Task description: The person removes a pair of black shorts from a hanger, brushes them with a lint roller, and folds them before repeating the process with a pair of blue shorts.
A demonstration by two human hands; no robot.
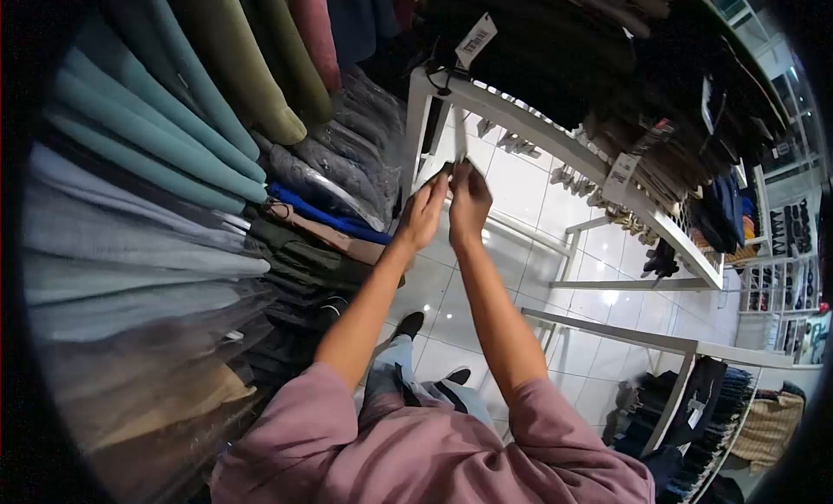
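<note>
Both arms reach forward, with the hands close together in front of a white metal clothes rack [529,122]. My left hand [423,213] has its fingers closed towards a small dark piece [449,167] between the hands. My right hand [469,206] is closed too, its fingertips at the same spot. A thin pale strip [461,138] rises just above the fingertips. What the fingers hold is too small and too hidden to name. A white price tag [476,42] hangs from dark garments above the rack's corner.
Hanging garments [156,114] in teal, grey and olive line the left side, with plastic-wrapped clothes [334,170] below. Folded brown trousers [646,170] lie over the rack. A second white rack [659,339] with dark jeans stands at the lower right. White tiles [451,309] cover the floor.
</note>
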